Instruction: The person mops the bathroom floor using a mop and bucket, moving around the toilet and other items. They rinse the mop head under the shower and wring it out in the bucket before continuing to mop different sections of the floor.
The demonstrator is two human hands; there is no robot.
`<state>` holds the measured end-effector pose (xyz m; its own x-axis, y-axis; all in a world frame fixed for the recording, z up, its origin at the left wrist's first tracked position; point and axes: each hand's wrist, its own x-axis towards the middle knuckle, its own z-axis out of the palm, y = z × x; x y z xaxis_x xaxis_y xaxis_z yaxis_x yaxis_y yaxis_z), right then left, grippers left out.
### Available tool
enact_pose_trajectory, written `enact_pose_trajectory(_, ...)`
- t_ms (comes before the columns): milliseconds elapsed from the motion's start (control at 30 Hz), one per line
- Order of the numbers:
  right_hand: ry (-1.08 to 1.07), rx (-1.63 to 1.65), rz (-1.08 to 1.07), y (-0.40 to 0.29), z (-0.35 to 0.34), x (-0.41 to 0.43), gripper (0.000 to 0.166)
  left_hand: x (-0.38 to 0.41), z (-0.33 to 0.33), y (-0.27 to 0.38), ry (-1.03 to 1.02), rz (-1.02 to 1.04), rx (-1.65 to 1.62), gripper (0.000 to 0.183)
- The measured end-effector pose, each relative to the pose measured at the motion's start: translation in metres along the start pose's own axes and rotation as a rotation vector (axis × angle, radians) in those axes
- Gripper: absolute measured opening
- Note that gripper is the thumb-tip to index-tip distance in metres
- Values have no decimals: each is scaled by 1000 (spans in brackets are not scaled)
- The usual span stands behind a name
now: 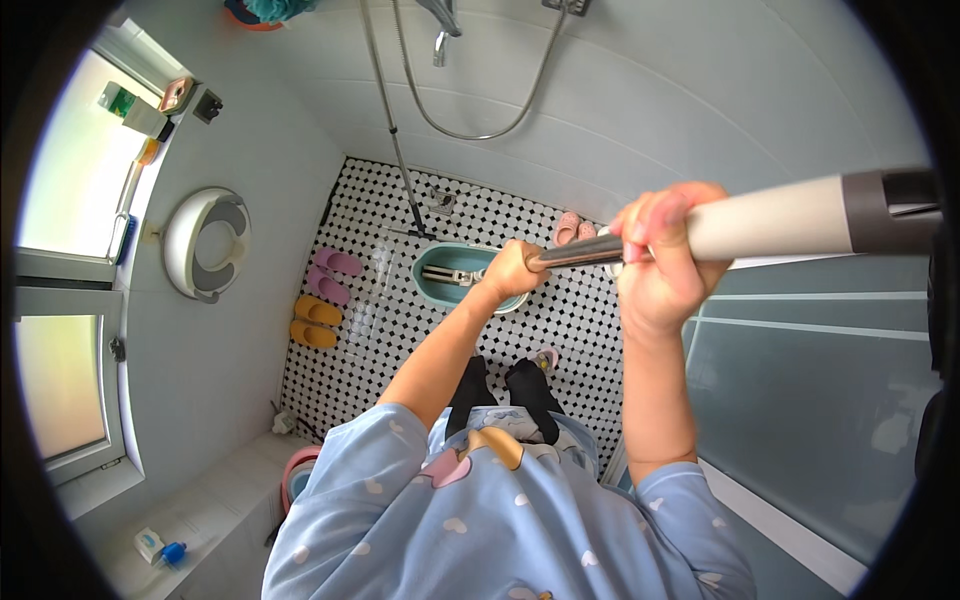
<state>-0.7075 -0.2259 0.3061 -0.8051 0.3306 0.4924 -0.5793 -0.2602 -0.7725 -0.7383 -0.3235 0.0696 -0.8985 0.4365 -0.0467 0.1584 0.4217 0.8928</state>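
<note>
Both of my hands grip one long mop handle (581,253) that runs from the floor up to the right. My left hand (516,270) is closed around its lower, darker part, over the right side of a bucket. Higher up, my right hand (671,255) wraps the handle where the thick beige upper grip (772,223) begins. The mop head (450,276), a flat folding-type fitting, lies inside the oval teal plastic bucket (425,255) on the black-and-white tiled floor. My left hand hides part of the bucket and the handle's lower end.
Pink slippers (337,261) and yellow slippers (315,334) lie left of the bucket; pink clogs (566,228) are behind it. A floor squeegee (420,232) leans near the drain (442,201). A shower hose (480,138) hangs ahead. A glass panel (802,397) stands right, a ledge (210,487) left.
</note>
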Motion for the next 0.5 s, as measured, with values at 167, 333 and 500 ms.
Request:
enact_pose_trajectory(167, 76, -14, 17, 26, 61, -2, 22, 2, -57, -40, 42, 131, 104, 20)
enact_pose_trajectory(333, 48, -70, 9, 48, 102, -3, 20, 7, -97, -75, 91, 190, 158, 21)
enact_pose_trajectory(500, 6, 15, 15, 69, 142, -4, 22, 6, -130, -130, 87, 169, -62, 25)
